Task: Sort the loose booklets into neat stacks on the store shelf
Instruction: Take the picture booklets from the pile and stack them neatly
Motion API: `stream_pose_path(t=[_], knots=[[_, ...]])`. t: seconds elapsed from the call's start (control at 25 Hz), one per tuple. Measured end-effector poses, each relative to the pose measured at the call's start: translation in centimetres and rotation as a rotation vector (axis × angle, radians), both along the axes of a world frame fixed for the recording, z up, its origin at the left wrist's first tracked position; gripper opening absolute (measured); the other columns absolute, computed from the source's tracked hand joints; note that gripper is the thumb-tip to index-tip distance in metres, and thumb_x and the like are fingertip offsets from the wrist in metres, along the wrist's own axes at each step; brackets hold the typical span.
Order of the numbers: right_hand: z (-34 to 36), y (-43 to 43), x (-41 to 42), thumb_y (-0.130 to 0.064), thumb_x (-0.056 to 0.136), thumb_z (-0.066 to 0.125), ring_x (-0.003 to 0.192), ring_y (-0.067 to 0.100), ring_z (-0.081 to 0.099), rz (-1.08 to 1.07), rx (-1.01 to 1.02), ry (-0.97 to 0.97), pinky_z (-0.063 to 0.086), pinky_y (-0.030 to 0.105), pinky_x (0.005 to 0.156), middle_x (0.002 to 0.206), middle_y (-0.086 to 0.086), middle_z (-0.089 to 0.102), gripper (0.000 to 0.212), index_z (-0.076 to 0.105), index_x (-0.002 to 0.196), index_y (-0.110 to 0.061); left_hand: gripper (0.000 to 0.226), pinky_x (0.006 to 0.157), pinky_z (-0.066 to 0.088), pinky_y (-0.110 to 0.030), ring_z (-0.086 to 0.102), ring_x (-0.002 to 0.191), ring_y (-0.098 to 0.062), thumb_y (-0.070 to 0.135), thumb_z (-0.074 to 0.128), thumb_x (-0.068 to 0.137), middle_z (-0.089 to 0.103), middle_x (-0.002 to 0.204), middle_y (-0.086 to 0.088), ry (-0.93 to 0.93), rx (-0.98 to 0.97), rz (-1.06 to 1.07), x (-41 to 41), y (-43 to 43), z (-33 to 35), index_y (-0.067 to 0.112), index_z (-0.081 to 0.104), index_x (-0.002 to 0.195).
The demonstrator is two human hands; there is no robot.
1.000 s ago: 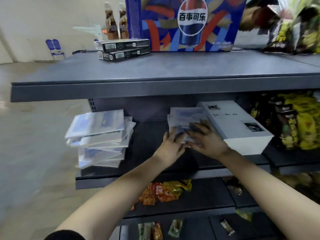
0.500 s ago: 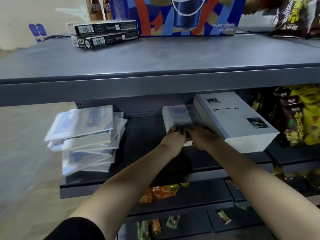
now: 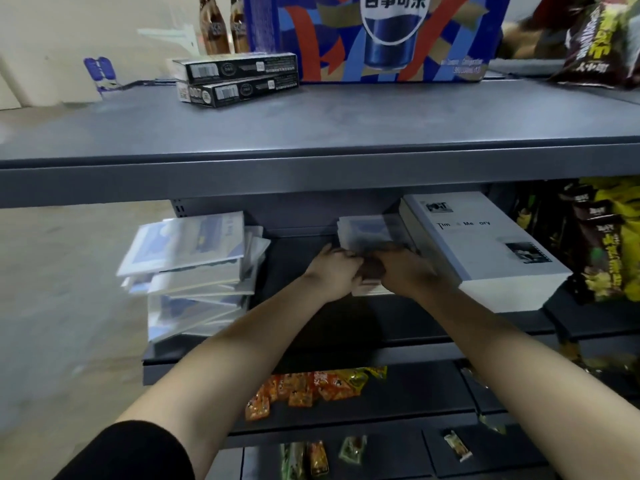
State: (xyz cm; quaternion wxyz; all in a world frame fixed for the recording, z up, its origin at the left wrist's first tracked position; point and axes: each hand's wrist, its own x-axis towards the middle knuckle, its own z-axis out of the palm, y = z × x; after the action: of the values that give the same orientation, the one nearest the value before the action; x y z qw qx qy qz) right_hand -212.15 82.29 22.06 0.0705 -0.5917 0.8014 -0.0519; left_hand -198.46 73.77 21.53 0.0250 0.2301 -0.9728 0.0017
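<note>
A small stack of blue-and-white booklets (image 3: 370,232) lies mid-shelf on the dark middle shelf (image 3: 301,306), blurred by motion. My left hand (image 3: 334,273) and my right hand (image 3: 403,271) meet at its near edge, fingers curled over the stack's front; the fingertips are hidden. To the left, a crooked pile of similar booklets (image 3: 197,268) leans and fans out at the shelf's left end. Right of the small stack sits a tall, even stack of white booklets (image 3: 485,251), touching or nearly touching it.
The grey upper shelf (image 3: 311,133) overhangs the booklets and carries two black cartons (image 3: 239,79) and a blue cola box (image 3: 381,36). Yellow snack bags (image 3: 602,244) fill the right. Orange packets (image 3: 311,388) lie on a lower shelf.
Both hands slid from lying flat on top of the small stack back to its near edge, fingers now curled. The view has shifted slightly; the left pile and white stack stay put.
</note>
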Motion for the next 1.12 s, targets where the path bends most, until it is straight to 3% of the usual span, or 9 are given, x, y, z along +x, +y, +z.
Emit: stream_pose_path(t=[0.12,0.2,0.44,0.64,0.76,1.12], knots=[[0.1,-1.2,3.1,-0.019,0.090,0.045,0.139,0.037,0.019,0.039,-0.058,0.053,0.022,0.053,0.112,0.155,0.002,0.015,0.056,0.030,0.143,-0.031,0.045,0.116,0.014,-0.040,0.028,0.137,-0.028,0.033,0.042,0.095,0.035,0.147,-0.005,0.053,-0.093,0.122,4.9,-2.3,0.9,0.019,0.043,0.138],[0.4,-2.7,6.4,-0.019,0.090,0.046,0.139,0.037,0.016,0.098,-0.107,0.049,0.020,0.051,0.112,0.156,0.002,0.009,0.058,0.029,0.144,-0.032,0.049,0.117,0.011,-0.042,0.022,0.139,-0.031,0.030,0.045,0.093,0.027,0.151,-0.006,0.082,-0.114,0.244,9.0,-3.5,1.9,0.019,0.038,0.141],[1.5,-7.1,17.2,-0.019,0.089,0.047,0.141,0.032,0.007,0.323,-0.220,0.033,0.018,0.049,0.114,0.157,0.004,0.008,0.055,0.035,0.141,-0.029,0.051,0.115,0.011,-0.045,0.021,0.140,-0.032,0.028,0.044,0.094,0.022,0.154,-0.007,0.080,-0.117,0.524,20.3,-3.6,2.5,0.020,0.033,0.143],[1.0,-8.5,24.6,-0.018,0.090,0.045,0.144,0.030,0.000,0.408,-0.182,-0.032,0.012,0.052,0.115,0.158,-0.001,0.001,0.059,0.028,0.144,-0.034,0.050,0.106,0.026,-0.043,0.031,0.133,-0.033,0.029,0.048,0.091,0.030,0.150,-0.009,0.049,-0.134,0.620,28.0,-2.4,1.9,0.018,0.040,0.138],[0.4,-8.8,28.0,-0.019,0.091,0.044,0.143,0.031,0.002,0.449,-0.198,-0.059,0.013,0.053,0.115,0.158,-0.001,0.004,0.056,0.029,0.143,-0.033,0.049,0.107,0.027,-0.044,0.031,0.132,-0.031,0.027,0.048,0.090,0.031,0.150,-0.007,0.054,-0.110,0.689,31.8,-1.6,1.1,0.018,0.039,0.137],[1.6,-11.9,27.0,-0.019,0.090,0.041,0.143,0.034,0.002,0.387,-0.183,0.021,0.006,0.057,0.114,0.157,0.002,0.005,0.057,0.027,0.144,-0.029,0.051,0.109,0.024,-0.049,0.029,0.133,-0.033,0.026,0.045,0.090,0.030,0.149,-0.009,0.049,-0.114,0.713,32.6,-3.7,0.6,0.017,0.034,0.139]])
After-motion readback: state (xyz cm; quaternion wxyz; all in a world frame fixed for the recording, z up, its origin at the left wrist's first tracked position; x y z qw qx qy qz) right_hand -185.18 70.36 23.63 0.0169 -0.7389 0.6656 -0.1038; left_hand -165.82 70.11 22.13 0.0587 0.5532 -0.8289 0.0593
